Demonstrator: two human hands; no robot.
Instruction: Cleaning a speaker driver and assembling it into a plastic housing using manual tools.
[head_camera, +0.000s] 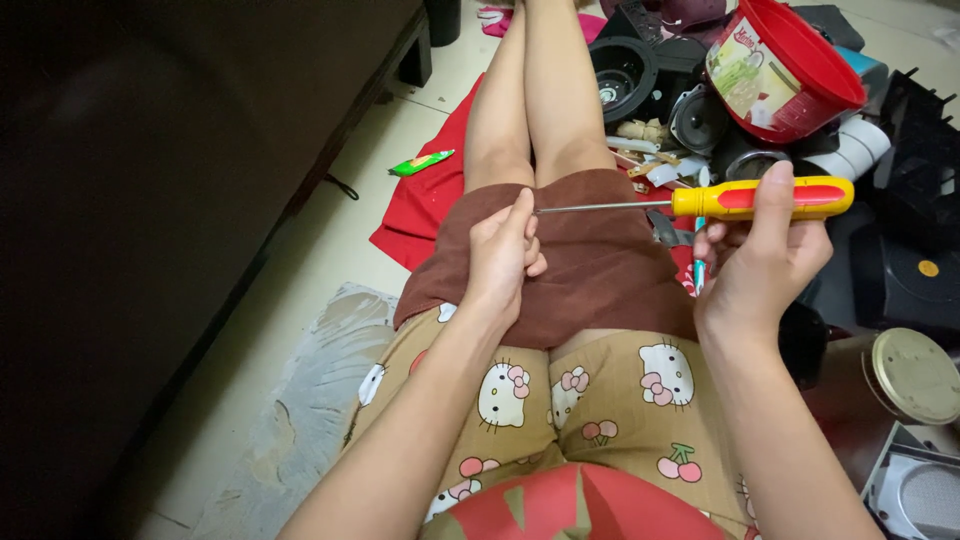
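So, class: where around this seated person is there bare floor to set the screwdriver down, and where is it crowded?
Bare tile floor lies between the dark furniture and the red cloth, with only a small green packet on it. Beyond the right hand, the black parts and red bucket crowd the floor.

There are two hands, a left hand (505, 250) and a right hand (762, 262). There is one screwdriver (720, 200) with a yellow and red handle. There is one red bucket (785, 68). There is one brown cloth (590, 265) and one red cloth (425, 195). There is one small green tube (421, 162) on the floor. There is one round metal lid (915, 375). There are two round black speakers (622, 72).
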